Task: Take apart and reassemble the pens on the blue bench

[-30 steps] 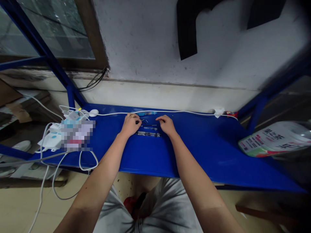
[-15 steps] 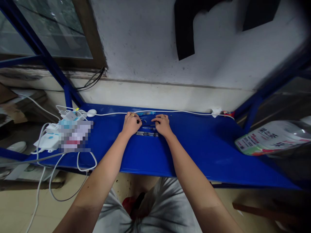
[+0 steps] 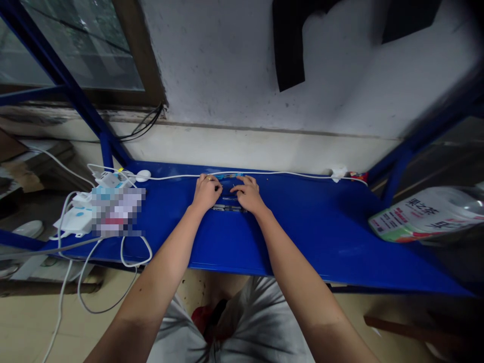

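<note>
Both hands hover close together over pens on the blue shelf (image 3: 227, 237). My left hand (image 3: 206, 193) is closed, thumb and fingertips pinched on something small and dark that I cannot make out. My right hand (image 3: 248, 194) has its index finger and thumb nearly together, with a small thin shiny piece (image 3: 233, 186) at their tips; its kind is too small to tell. Between the hands lies a thin clear pen part (image 3: 229, 198). Nearer me rest dark and clear pens (image 3: 227, 207), partly covered by the right hand. Blue pens (image 3: 230, 176) lie behind the fingers.
A white cable (image 3: 287, 173) runs along the shelf's back edge by the wall. At left are white power strips (image 3: 77, 219) with looping cords and a blurred-out package (image 3: 121, 209). A large labelled bottle (image 3: 423, 214) lies at right, near a crumpled white item (image 3: 339, 174).
My right hand has shifted slightly left, towards the left hand, and the small shiny piece is now at its fingertips. My left hand stays closed in nearly the same place.
</note>
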`<state>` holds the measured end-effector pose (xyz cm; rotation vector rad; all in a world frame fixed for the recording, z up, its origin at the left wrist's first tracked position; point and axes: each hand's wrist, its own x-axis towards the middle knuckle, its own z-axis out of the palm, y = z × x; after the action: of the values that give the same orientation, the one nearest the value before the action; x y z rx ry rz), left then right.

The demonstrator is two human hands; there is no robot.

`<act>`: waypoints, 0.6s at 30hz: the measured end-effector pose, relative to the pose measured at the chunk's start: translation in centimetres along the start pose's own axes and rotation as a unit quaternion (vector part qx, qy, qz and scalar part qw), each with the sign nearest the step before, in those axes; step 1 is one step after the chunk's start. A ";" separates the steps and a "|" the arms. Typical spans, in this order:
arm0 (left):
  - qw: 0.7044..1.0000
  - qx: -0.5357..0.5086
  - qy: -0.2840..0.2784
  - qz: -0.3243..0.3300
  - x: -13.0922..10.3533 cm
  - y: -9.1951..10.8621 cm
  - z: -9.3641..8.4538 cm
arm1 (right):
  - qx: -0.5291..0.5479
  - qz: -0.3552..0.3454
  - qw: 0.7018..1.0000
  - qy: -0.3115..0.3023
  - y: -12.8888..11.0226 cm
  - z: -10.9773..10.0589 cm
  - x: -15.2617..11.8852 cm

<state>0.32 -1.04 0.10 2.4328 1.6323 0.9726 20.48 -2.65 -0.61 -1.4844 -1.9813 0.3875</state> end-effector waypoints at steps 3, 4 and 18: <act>1.000 -0.010 0.003 0.005 -0.3 -0.4 -0.6 | -0.006 -0.003 1.000 0.023 0.4 -0.2 0.2; 1.000 -0.013 -0.001 0.010 -0.4 -0.5 -0.7 | -0.011 -0.004 1.000 0.022 0.5 -0.2 0.2; 0.999 -0.032 -0.022 0.007 -0.6 -0.1 -0.9 | -0.052 0.007 0.998 -0.025 1.0 0.3 0.7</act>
<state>-0.38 -1.78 0.55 2.4097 1.5480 0.9496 20.95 -1.59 -1.20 -1.5665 -2.0583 0.3350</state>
